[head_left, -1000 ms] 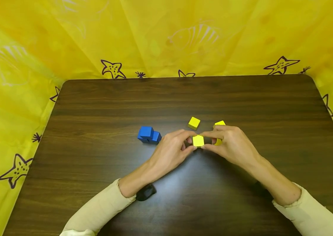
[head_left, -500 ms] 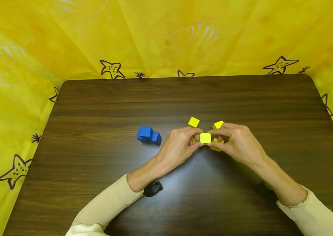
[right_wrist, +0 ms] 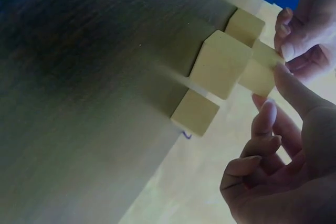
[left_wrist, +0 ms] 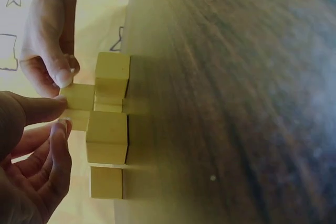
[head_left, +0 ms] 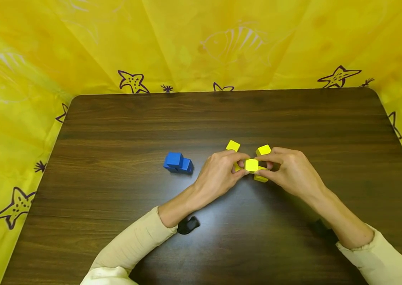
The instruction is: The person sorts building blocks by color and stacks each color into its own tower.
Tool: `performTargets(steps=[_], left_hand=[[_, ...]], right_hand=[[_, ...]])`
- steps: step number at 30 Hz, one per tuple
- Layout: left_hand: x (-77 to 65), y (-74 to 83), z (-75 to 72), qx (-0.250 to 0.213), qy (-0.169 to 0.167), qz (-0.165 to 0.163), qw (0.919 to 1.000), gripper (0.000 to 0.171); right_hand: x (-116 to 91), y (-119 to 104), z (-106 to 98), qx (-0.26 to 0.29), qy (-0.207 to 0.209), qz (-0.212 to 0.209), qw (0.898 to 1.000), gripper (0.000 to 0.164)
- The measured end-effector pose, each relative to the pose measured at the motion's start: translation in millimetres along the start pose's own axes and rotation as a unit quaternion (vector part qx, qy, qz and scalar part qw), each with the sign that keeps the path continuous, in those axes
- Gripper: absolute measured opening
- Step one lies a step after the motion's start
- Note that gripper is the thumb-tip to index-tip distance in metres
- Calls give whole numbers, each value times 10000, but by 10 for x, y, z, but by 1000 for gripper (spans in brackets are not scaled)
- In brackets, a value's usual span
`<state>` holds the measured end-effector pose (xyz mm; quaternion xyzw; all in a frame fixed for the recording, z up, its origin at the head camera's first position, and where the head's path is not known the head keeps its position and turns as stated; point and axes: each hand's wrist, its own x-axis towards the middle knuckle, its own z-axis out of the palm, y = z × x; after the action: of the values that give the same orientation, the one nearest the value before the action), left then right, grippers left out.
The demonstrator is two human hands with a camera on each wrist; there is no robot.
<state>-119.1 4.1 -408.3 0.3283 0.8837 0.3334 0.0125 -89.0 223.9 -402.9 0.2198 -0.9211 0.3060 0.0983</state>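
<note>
Both hands pinch one yellow cube (head_left: 252, 165) between thumbs and fingertips, the left hand (head_left: 218, 174) on its left side and the right hand (head_left: 291, 172) on its right. In the left wrist view the held cube (left_wrist: 79, 97) sits higher than the cubes around it. Several more yellow cubes are on the table below: one at the back left (head_left: 233, 145), one at the back right (head_left: 263, 150), one at the front right (head_left: 260, 179). Another yellow cube (head_left: 237, 167) is mostly hidden by the left fingers. From the right wrist, the held cube (right_wrist: 261, 69) overlaps its neighbours.
A small cluster of blue blocks (head_left: 178, 162) stands left of the left hand, one raised above the others. The dark wood table (head_left: 115, 198) ends at a yellow printed curtain (head_left: 186, 47) behind and at the sides. A black wrist device (head_left: 189, 225) hangs under the left wrist.
Both hands have carried the pinched cube to the right and slightly back, to over the gap between the left and right yellow cubes. The front left cube has come partly into view.
</note>
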Motion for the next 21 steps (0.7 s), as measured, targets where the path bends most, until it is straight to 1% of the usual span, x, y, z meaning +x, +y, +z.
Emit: performTargets(steps=[4, 8, 16, 21], left_hand=[[-5, -11, 8, 116, 37, -25, 9999, 27], [-5, -20, 19, 197, -30, -88, 9998, 27], [4, -36, 24, 498, -190, -237, 9983, 27], [7, -52, 31, 622, -291, -331, 9971, 28]], right_hand=[[1, 6, 13, -43, -60, 74, 9999, 24], [0, 15, 35, -79, -132, 127, 9998, 25], [13, 34, 115, -25, -116, -16, 9999, 27], [8, 33, 135, -169, -218, 146, 9995, 28]])
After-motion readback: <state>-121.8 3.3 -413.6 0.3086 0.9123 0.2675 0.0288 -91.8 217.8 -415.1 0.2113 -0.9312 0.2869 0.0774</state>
